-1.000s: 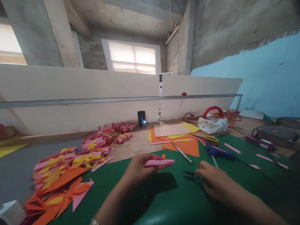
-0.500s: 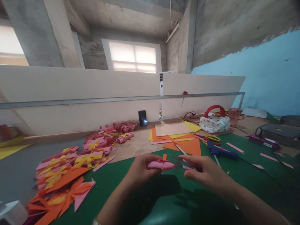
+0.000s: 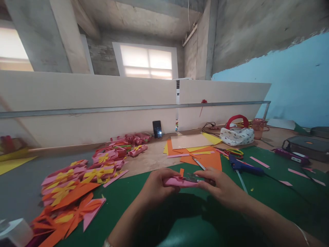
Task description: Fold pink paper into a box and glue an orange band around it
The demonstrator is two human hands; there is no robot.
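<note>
My left hand point(image 3: 161, 187) is closed around one end of a folded pink paper piece point(image 3: 181, 182), held level above the green mat point(image 3: 180, 219). My right hand point(image 3: 218, 183) grips what look like scissors point(image 3: 191, 178), their grey blades lying along the paper's upper edge. Its fingertips touch the right end of the pink piece. A small orange strip point(image 3: 181, 172) shows just behind the paper. Beyond the hands, a slim white-and-grey tool point(image 3: 198, 163) rests on orange paper sheets point(image 3: 212, 162).
To the left lie pink and yellow paper bows point(image 3: 96, 175) and orange cut paper point(image 3: 74, 214). A blue glue gun point(image 3: 245, 167), yellow-handled scissors point(image 3: 235, 152) and pink strips point(image 3: 259, 162) are to the right. A phone point(image 3: 157, 129) leans on the white partition point(image 3: 128, 96).
My right hand has moved left, bringing the blades from off the paper's end to along its edge, and its fingers now meet the pink paper. My left hand keeps its hold.
</note>
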